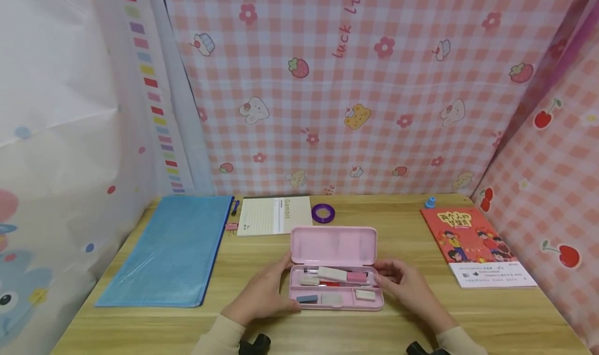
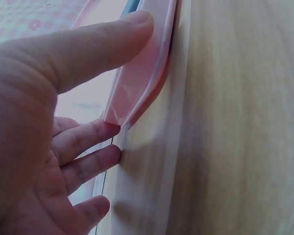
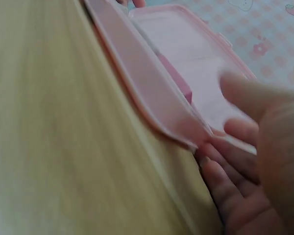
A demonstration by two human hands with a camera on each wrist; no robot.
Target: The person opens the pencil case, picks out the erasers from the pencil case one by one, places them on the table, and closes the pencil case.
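Note:
A pink pencil case (image 1: 333,299) lies with its lid (image 1: 333,245) raised, at the front middle of the table. Inside are white erasers (image 1: 332,273), a pink block (image 1: 357,277), a blue-grey eraser (image 1: 307,299) and a red pen (image 1: 330,284). At its left end my left hand (image 1: 263,292) holds the case, thumb along the front wall and fingers at the corner in the left wrist view. My right hand (image 1: 406,285) holds the right end; its fingers touch the corner in the right wrist view, where the thumb is blurred.
A blue folder (image 1: 168,251) lies on the left. Behind the case are a notebook (image 1: 273,217), a purple tape roll (image 1: 323,213) and a pink clip (image 1: 231,226). A red book (image 1: 472,240) and a small blue object (image 1: 430,202) are on the right.

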